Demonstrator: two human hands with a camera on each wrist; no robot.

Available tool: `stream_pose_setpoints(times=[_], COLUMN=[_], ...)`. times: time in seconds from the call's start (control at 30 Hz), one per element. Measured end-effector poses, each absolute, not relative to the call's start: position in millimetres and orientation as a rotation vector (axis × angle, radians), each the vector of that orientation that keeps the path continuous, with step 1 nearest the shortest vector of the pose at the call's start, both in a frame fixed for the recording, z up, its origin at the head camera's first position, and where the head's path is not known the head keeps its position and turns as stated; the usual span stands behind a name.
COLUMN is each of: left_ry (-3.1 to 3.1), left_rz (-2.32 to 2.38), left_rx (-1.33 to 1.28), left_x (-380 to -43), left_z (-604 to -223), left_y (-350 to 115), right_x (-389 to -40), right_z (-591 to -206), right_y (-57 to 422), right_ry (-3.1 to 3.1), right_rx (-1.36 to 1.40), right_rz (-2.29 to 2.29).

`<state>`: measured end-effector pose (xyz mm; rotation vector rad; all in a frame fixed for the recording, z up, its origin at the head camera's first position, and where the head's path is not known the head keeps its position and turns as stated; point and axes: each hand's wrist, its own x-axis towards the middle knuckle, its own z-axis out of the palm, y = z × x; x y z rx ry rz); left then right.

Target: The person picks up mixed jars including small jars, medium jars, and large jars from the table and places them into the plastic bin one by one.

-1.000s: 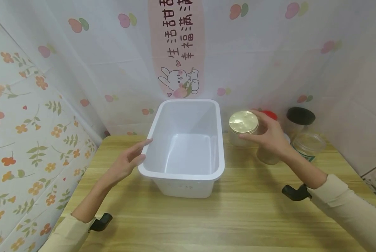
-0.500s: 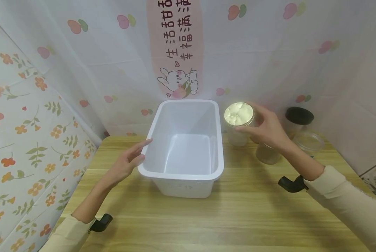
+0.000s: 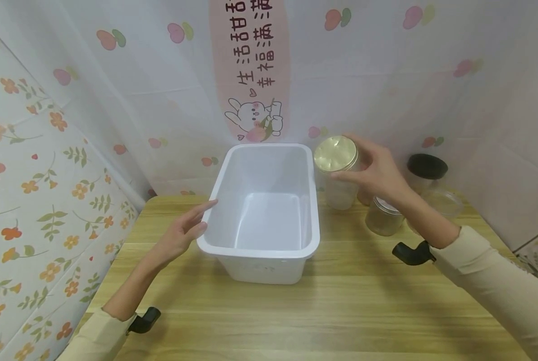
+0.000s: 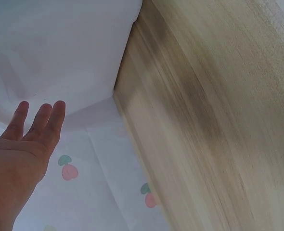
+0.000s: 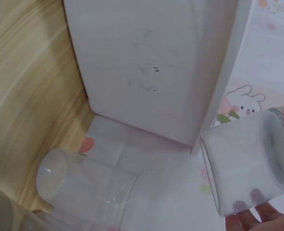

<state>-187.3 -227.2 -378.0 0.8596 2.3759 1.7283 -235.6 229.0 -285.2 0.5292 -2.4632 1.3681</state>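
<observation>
My right hand (image 3: 379,170) grips a clear jar (image 5: 245,166) with a gold lid (image 3: 336,153), fingers and thumb around its upper part. It is lifted beside the right wall of a white plastic basin (image 3: 269,268). Beneath it, another clear jar (image 5: 84,175) stands on the table, seen in the right wrist view. At the basin's left rim, my left hand (image 3: 180,233) has its fingers extended over the edge. The left wrist view shows that hand (image 4: 24,159) with its fingers loosely straight against the basin's outer side. Nothing lies inside the basin.
Right of the held jar stand a short silver-lidded jar (image 3: 383,215), a jar with a black lid (image 3: 426,166) and a clear round container (image 3: 442,203). The wooden table (image 3: 269,321) ends at a patterned curtain (image 3: 363,90) behind. A floral curtain (image 3: 52,215) hangs at left.
My right hand has raised the gold-lidded jar and carried it left, closer to the basin. The short silver-lidded jar now shows more fully. My left hand keeps its place on the rim.
</observation>
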Motion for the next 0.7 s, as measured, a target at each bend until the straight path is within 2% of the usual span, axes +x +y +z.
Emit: stream_pose_setpoints(times=[0.7], left_ry=[2.353], left_rz=[1.739], left_rx=[0.867], left_x=[-188], left_z=[-378], left_y=[-227], right_x=[-244], right_z=[-258], right_y=[203], right_ry=[-2.443], right_rx=[0.605], right_rz=[1.393])
